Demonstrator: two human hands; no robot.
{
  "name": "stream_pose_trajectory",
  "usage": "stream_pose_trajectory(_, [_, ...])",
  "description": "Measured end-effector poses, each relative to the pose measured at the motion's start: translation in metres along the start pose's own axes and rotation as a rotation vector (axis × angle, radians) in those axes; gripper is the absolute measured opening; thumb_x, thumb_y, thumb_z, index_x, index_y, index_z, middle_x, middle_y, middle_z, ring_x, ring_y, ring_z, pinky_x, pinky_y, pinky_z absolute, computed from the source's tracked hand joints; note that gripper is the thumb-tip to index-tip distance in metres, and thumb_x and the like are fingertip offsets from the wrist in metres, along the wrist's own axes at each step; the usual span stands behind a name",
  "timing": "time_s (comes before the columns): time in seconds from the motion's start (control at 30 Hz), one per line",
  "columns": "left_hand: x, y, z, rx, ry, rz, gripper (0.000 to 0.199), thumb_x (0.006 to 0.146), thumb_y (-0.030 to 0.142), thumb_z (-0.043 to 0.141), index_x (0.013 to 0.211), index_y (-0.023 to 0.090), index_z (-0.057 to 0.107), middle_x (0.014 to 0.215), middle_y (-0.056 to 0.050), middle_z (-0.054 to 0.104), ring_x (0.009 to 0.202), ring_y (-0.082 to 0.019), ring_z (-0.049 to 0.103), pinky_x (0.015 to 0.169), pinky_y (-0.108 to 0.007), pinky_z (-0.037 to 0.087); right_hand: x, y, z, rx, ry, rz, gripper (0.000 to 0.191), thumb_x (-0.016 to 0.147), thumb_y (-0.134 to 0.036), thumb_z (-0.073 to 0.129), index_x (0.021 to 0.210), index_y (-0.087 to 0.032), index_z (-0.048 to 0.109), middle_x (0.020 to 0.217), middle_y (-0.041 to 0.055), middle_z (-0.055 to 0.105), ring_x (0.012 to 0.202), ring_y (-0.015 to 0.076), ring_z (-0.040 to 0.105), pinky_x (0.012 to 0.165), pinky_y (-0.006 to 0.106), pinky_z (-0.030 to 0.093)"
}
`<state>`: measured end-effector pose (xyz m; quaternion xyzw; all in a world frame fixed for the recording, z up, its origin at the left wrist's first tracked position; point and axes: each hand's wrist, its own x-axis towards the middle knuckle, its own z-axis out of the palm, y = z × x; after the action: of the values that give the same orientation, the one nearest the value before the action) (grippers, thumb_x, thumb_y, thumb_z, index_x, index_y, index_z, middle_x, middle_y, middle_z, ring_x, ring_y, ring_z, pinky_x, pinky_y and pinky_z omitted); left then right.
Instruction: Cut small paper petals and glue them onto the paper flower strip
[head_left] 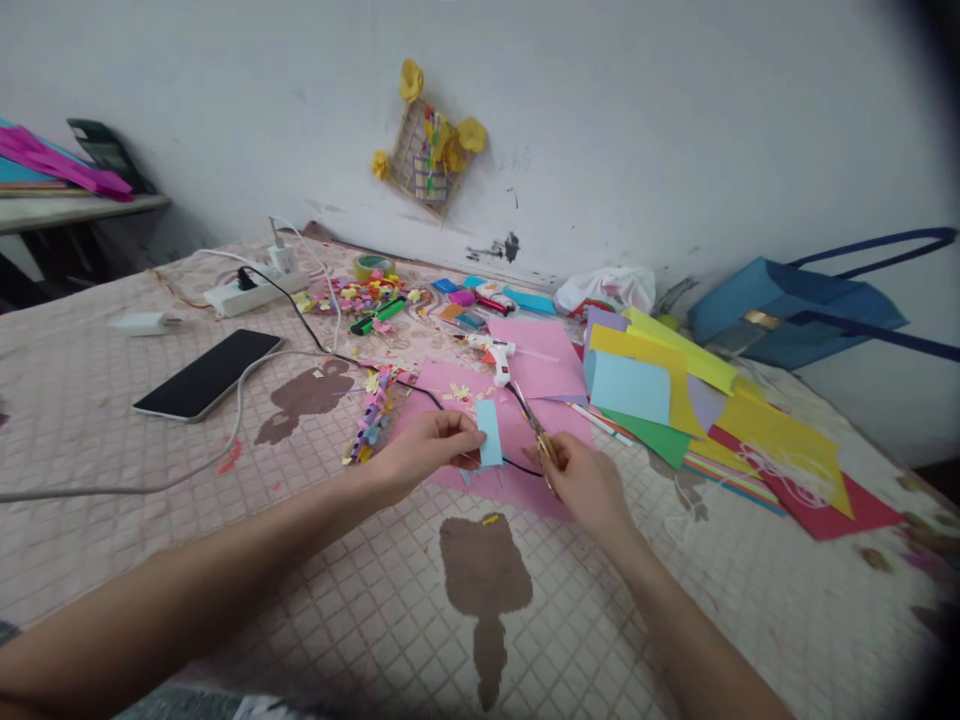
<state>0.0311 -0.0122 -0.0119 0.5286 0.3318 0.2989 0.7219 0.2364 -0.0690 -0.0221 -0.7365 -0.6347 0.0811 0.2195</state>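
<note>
Between thumb and fingers, my left hand (pixel 448 440) pinches a small light blue paper strip (pixel 489 432) by its left edge, above pink paper. My right hand (pixel 581 482) is closed on the gold handles of a pair of scissors (pixel 534 420), whose blades point up and to the left, apart from the strip. Small blue scraps lie just below the strip. Behind the hands, a white glue gun (pixel 495 355) rests on the pink sheets (pixel 536 362). A garland of paper flowers (pixel 373 415) lies left of my left hand.
A phone (pixel 211 375) and a power strip (pixel 255 292) with cables are on the left. Coloured paper sheets (pixel 637 385) spread on the right, before a blue bag (pixel 787 310). A green cutter (pixel 378 316) and tape (pixel 373 266) lie at the back.
</note>
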Motion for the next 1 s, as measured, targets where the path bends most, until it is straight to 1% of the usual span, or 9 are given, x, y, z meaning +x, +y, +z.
stream_pose_trajectory(0.1, [-0.001,0.0,0.0,0.046,-0.024,0.002,0.019,0.074,0.029,0.063,0.068,0.013,0.055,0.061,0.0,0.059,0.059,-0.009,0.055,0.064,-0.025,0.044,0.009,0.02,-0.007,-0.235,0.029,0.035,0.026,0.08,-0.045,0.05,0.081,-0.021,0.059,0.066,0.0036,0.064,0.059,0.02,0.056,0.049,0.026,0.026])
stream_pose_trajectory(0.17, [-0.002,0.001,0.001,0.077,-0.036,0.007,0.02,0.075,0.03,0.062,0.068,0.012,0.055,0.06,0.0,0.059,0.057,-0.008,0.054,0.062,-0.023,0.044,0.012,0.028,-0.01,-0.288,0.031,0.005,0.025,0.082,-0.042,0.049,0.084,-0.02,0.06,0.072,0.006,0.065,0.066,0.0218,0.058,0.052,0.028,0.03])
stream_pose_trajectory(0.23, [-0.002,0.002,0.002,0.107,-0.051,0.007,0.02,0.075,0.03,0.061,0.067,0.012,0.054,0.059,0.0,0.058,0.057,-0.008,0.054,0.06,-0.023,0.043,0.012,0.029,-0.012,-0.272,0.114,-0.06,0.024,0.083,-0.038,0.048,0.081,-0.018,0.06,0.082,0.0098,0.064,0.079,0.0244,0.057,0.06,0.031,0.036])
stream_pose_trajectory(0.33, [-0.004,0.001,0.004,0.181,-0.101,-0.009,0.019,0.076,0.028,0.059,0.067,0.013,0.053,0.058,0.001,0.057,0.054,-0.008,0.053,0.057,-0.022,0.042,0.008,0.017,-0.012,0.012,0.198,-0.145,0.021,0.082,-0.036,0.05,0.08,-0.017,0.06,0.089,0.0102,0.061,0.09,0.0242,0.053,0.072,0.033,0.039])
stream_pose_trajectory(0.47, [-0.008,-0.002,0.009,0.276,-0.223,-0.006,0.018,0.077,0.027,0.058,0.068,0.012,0.054,0.06,0.001,0.056,0.054,-0.008,0.051,0.055,-0.021,0.041,-0.005,-0.012,-0.005,0.756,-0.215,-0.092,0.026,0.086,-0.041,0.043,0.08,-0.018,0.054,0.072,0.0013,0.058,0.064,0.0137,0.053,0.056,0.024,0.041])
stream_pose_trajectory(0.57, [-0.01,-0.004,0.012,0.323,-0.291,0.017,0.018,0.078,0.029,0.057,0.07,0.012,0.055,0.062,0.001,0.055,0.057,-0.008,0.051,0.055,-0.021,0.04,-0.013,-0.025,0.003,1.035,-0.359,0.014,0.023,0.079,-0.039,0.056,0.072,-0.018,0.05,0.059,-0.0045,0.049,0.049,0.0084,0.045,0.044,0.019,0.033])
stream_pose_trajectory(0.7, [-0.01,-0.006,0.014,0.277,-0.236,0.049,0.015,0.081,0.028,0.052,0.082,0.013,0.054,0.069,-0.001,0.057,0.06,-0.009,0.053,0.059,-0.023,0.043,-0.014,-0.025,0.008,1.174,-0.35,0.135,0.022,0.077,-0.035,0.059,0.07,-0.017,0.048,0.053,-0.006,0.048,0.042,0.0061,0.041,0.038,0.017,0.027])
stream_pose_trajectory(0.83, [-0.01,-0.009,0.014,0.219,-0.212,0.213,0.02,0.08,0.017,0.051,0.099,0.016,0.047,0.081,-0.003,0.061,0.073,-0.013,0.058,0.067,-0.027,0.046,-0.013,-0.024,0.007,1.238,-0.305,0.243,0.022,0.073,-0.035,0.062,0.07,-0.017,0.049,0.054,-0.0056,0.049,0.043,0.0057,0.042,0.036,0.016,0.025])
stream_pose_trajectory(1.0, [-0.011,-0.015,0.014,0.385,-0.216,0.264,0.01,0.077,0.015,0.054,0.087,0.014,0.055,0.086,-0.005,0.06,0.079,-0.014,0.057,0.075,-0.028,0.044,-0.016,-0.028,0.009,1.232,-0.301,0.226,0.023,0.073,-0.036,0.062,0.069,-0.016,0.051,0.052,-0.0056,0.048,0.042,0.0055,0.042,0.037,0.016,0.026])
